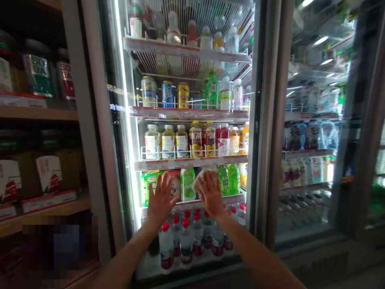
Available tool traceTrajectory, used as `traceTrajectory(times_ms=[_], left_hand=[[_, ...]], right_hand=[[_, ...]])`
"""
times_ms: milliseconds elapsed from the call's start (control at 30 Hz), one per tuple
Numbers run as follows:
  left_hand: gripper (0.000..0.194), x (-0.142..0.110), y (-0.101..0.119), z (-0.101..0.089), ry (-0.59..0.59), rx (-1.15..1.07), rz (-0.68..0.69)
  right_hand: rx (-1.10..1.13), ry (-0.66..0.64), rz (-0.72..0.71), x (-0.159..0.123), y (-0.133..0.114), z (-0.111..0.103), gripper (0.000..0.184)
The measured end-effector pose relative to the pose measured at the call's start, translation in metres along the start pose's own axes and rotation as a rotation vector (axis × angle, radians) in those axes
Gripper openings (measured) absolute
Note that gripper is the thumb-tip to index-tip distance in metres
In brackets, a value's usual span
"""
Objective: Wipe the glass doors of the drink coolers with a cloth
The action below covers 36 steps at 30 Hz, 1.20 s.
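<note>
The right hand [213, 198] has hold of a pale cloth [197, 184], its fingers loosely bent over it; the cloth lies under them against the glass door [118, 100], showing past the thumb side and at the fingertips. The left hand [160, 202], fingers spread wide and holding nothing, is raised at the glass, apart from the cloth. Behind both stand shelved drinks, red-capped bottles [185, 243] lowest.

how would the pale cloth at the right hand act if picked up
The cloth would probably be floppy, since it looks rumpled under the right hand. It is likely light, since it looks small. Its uneven shape suggests little rolling.
</note>
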<state>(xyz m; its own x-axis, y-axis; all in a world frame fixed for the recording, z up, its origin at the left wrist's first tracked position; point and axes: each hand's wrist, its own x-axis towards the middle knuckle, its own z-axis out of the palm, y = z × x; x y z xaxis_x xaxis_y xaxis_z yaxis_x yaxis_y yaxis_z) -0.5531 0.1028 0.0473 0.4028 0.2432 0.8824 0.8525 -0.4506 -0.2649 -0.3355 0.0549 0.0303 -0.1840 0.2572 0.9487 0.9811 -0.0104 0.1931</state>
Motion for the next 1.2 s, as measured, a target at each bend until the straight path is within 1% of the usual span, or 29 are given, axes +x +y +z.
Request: traceTrajectory(times_ms=[33,67,100,133,167,200,267,300,333,367,400,433,467,533,567,600,633,667,700,733,800,833,867,900,933,967,1100,1167,1200], left_hand=[[0.063,-0.003,-0.001,-0.001,-0.001,0.007,0.005],[0.062,-0.007,-0.003,-0.002,-0.006,0.009,0.015],[0.06,-0.011,-0.005,-0.003,-0.013,0.009,0.03],[0.059,-0.016,-0.007,-0.003,-0.022,0.008,0.045],[0.058,-0.02,-0.009,-0.003,-0.031,0.005,0.055],[0.059,-0.024,-0.01,-0.003,-0.041,0.0,0.058],[0.059,-0.03,-0.011,-0.001,-0.062,-0.011,0.043],[0.06,-0.031,-0.011,0.0,-0.074,-0.015,0.029],[0.06,-0.031,-0.01,0.001,-0.082,-0.021,0.019],[0.06,-0.031,-0.009,0.001,-0.087,-0.026,0.015],[0.059,-0.031,-0.008,0.001,-0.09,-0.026,0.013],[0.059,-0.03,-0.007,0.001,-0.093,-0.024,0.011],[0.059,-0.029,-0.006,0.0,-0.099,-0.019,0.011],[0.059,-0.029,-0.006,-0.002,-0.115,-0.008,0.015],[0.058,-0.029,-0.008,-0.004,-0.126,-0.007,0.02],[0.058,-0.029,-0.01,-0.005,-0.137,-0.01,0.025],[0.057,-0.029,-0.013,-0.007,-0.141,-0.014,0.019],[0.056,-0.029,-0.017,-0.009,-0.14,-0.014,-0.004],[0.057,-0.03,-0.021,-0.01,-0.135,-0.011,-0.041],[0.058,-0.03,-0.025,-0.011,-0.13,-0.005,-0.084],[0.06,-0.031,-0.032,-0.013,-0.121,0.011,-0.148],[0.061,-0.031,-0.035,-0.013,-0.118,0.017,-0.156],[0.062,-0.031,-0.036,-0.013,-0.114,0.023,-0.151],[0.062,-0.031,-0.036,-0.012,-0.107,0.029,-0.143],[0.062,-0.031,-0.036,-0.012,-0.099,0.036,-0.139],[0.061,-0.032,-0.036,-0.012,-0.095,0.043,-0.135],[0.058,-0.045,-0.042,-0.012,-0.118,0.052,-0.083],[0.057,-0.055,-0.051,-0.014,-0.14,0.054,-0.061],[0.057,-0.059,-0.056,-0.016,-0.145,0.059,-0.071]], right_hand=[[0.03,-0.039,-0.112,0.001,-0.016,0.001,0.05],[0.049,-0.069,-0.195,0.002,-0.024,0.0,0.047],[0.055,-0.075,-0.234,0.0,-0.023,-0.002,0.045],[0.047,-0.067,-0.223,-0.003,-0.013,-0.004,0.043],[0.026,-0.052,-0.17,-0.007,0.003,-0.007,0.043],[-0.008,-0.031,-0.082,-0.012,0.024,-0.01,0.043],[-0.094,0.022,0.151,-0.02,0.069,-0.015,0.044],[-0.136,0.048,0.266,-0.023,0.086,-0.016,0.045],[-0.166,0.069,0.357,-0.024,0.096,-0.016,0.047],[-0.179,0.089,0.413,-0.024,0.097,-0.015,0.047],[-0.175,0.1,0.426,-0.022,0.09,-0.013,0.048],[-0.154,0.099,0.39,-0.02,0.075,-0.01,0.047],[-0.119,0.08,0.308,-0.018,0.055,-0.007,0.047],[-0.02,-0.007,0.048,-0.013,0.009,-0.001,0.047],[0.03,-0.057,-0.092,-0.011,-0.01,0.001,0.047],[0.069,-0.104,-0.215,-0.009,-0.022,0.001,0.048],[0.09,-0.136,-0.295,-0.007,-0.026,0.0,0.048],[0.09,-0.143,-0.32,-0.006,-0.022,-0.002,0.047],[0.07,-0.123,-0.285,-0.004,-0.011,-0.004,0.045],[0.033,-0.084,-0.196,-0.001,0.005,-0.007,0.044],[-0.054,0.025,0.062,0.009,0.039,-0.011,0.044],[-0.091,0.078,0.182,0.015,0.051,-0.011,0.045],[-0.116,0.114,0.261,0.019,0.058,-0.01,0.046],[-0.123,0.126,0.283,0.022,0.057,-0.009,0.046],[-0.109,0.114,0.243,0.022,0.05,-0.007,0.047],[-0.079,0.074,0.156,0.018,0.037,-0.004,0.048],[0.103,-0.149,-0.385,-0.017,-0.025,0.002,0.05],[0.162,-0.189,-0.591,-0.023,-0.038,0.001,0.049],[0.175,-0.192,-0.646,-0.017,-0.039,-0.001,0.049]])
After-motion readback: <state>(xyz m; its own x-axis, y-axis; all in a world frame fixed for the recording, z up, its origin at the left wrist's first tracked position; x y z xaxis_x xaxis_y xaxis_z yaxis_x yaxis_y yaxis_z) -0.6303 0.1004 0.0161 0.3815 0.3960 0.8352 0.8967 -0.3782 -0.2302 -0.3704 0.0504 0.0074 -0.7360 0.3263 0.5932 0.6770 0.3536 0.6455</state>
